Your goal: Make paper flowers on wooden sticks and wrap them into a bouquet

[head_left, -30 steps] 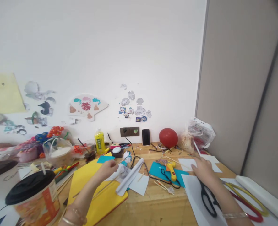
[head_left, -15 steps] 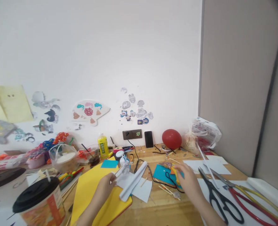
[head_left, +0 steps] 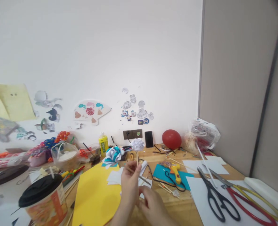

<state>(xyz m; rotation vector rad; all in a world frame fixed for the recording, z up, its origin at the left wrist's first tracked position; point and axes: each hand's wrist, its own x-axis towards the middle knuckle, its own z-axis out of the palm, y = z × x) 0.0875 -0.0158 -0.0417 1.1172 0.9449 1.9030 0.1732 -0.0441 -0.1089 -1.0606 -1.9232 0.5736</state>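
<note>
Since the earlier frame both hands have come together above the wooden table (head_left: 167, 208), lifting two paper flowers on thin sticks. The left hand (head_left: 130, 179) pinches both sticks: the white paper flower (head_left: 138, 144) stands upright above it, the blue-and-white paper flower (head_left: 112, 154) leans left. The right hand (head_left: 153, 205), just below, has curled fingers (what it grips cannot be told). Left of the hands lies a yellow sheet (head_left: 94, 197); right of them a glue gun (head_left: 176, 171), then black scissors (head_left: 214, 196)

two paper flowers on sticks (head_left: 137, 145), white and blue-white, held upright
</note>
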